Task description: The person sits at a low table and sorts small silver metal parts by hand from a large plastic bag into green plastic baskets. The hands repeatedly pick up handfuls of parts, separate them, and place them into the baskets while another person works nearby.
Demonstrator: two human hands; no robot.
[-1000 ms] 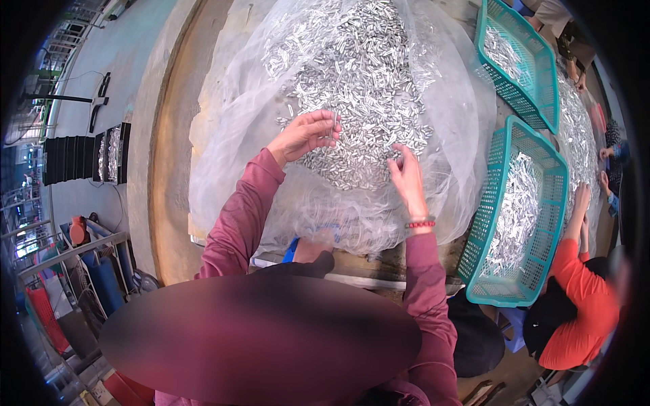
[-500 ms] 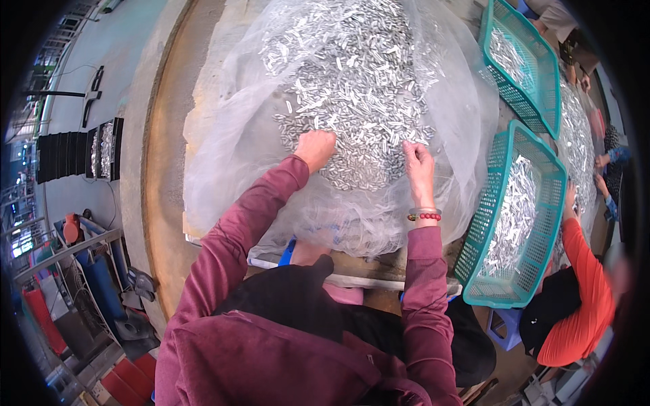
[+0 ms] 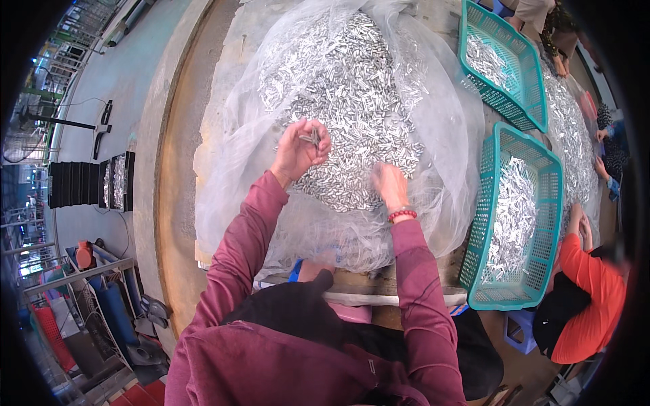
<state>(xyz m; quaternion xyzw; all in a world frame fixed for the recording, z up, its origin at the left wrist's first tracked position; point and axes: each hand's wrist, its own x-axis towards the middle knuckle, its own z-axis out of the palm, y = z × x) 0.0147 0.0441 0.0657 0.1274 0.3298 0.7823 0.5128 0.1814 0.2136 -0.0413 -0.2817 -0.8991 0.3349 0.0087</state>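
Note:
A broad heap of small, slim silvery metal pieces (image 3: 352, 101) lies on a white mesh net (image 3: 233, 196). My left hand (image 3: 292, 157) is turned palm up above the heap's left side, fingers curled round a few of the metal pieces (image 3: 311, 137). Over the near right part of the heap is my right hand (image 3: 391, 184), back upward, with a red bead bracelet at the wrist. Its fingertips are smeared by motion, and whether they hold a piece cannot be made out.
A green basket (image 3: 556, 223) of longer shiny pieces stands to my right, with a second green basket (image 3: 540, 101) beyond it. A co-worker in orange sleeves (image 3: 592, 298) sits past them at another silvery pile (image 3: 572, 145). Black stacked trays (image 3: 74, 183) stand at far left.
My left hand has lifted off the heap and turned palm up, showing metal pieces in it. My right hand has moved left and slightly nearer me. The whole view has shifted a little.

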